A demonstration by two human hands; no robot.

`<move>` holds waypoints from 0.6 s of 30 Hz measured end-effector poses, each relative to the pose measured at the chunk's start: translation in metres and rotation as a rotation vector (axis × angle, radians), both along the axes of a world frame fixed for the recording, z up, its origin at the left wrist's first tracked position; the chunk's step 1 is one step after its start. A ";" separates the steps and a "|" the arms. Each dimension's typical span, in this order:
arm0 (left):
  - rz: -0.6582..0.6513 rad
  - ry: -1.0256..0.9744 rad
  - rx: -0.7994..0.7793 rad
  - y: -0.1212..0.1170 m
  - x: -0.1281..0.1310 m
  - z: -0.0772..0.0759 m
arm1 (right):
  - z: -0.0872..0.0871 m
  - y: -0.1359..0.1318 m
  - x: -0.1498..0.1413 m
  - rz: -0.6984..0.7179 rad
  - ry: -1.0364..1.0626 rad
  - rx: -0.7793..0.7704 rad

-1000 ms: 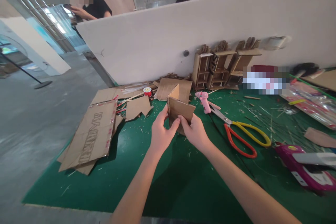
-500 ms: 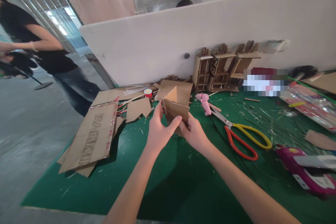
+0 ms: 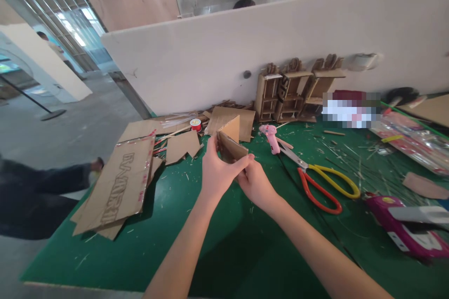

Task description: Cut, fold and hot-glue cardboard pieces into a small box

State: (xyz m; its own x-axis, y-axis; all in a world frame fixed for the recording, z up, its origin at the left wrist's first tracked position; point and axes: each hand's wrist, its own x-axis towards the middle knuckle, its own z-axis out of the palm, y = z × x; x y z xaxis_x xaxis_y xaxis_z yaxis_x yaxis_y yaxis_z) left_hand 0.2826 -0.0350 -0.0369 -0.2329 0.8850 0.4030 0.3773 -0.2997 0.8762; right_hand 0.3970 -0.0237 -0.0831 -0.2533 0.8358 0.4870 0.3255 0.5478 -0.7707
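Observation:
Between my hands is a small folded cardboard piece [image 3: 231,145], its panels meeting at an angle, held above the green table. My left hand [image 3: 219,170] grips its left edge, with the thumb stretched across the near side. My right hand [image 3: 257,182] is closed on its lower right part, and some of those fingers are hidden. Behind the piece lies a flat cardboard sheet [image 3: 247,119]. To the right are a pink hot glue gun [image 3: 270,138] and scissors [image 3: 303,166] with one red and one yellow handle.
Lettered cardboard [image 3: 122,182] lies stacked at left, near a red spool [image 3: 195,124]. Three cardboard shelf models [image 3: 286,96] lean on the white partition [image 3: 196,60]. A magenta device [image 3: 403,226] sits at right. A person's legs [image 3: 38,196] are beside the table's left edge.
The cardboard piece has tilted in my hands, and my left thumb now reaches further right over my right hand. The person at left has moved nearer along the table's side.

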 end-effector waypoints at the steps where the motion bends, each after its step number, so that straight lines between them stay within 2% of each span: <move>1: 0.003 -0.004 0.005 0.000 0.000 0.000 | 0.000 0.000 0.000 0.016 -0.011 0.001; 18: 0.003 0.051 -0.013 -0.002 0.003 0.000 | -0.003 0.000 0.000 -0.002 -0.021 -0.003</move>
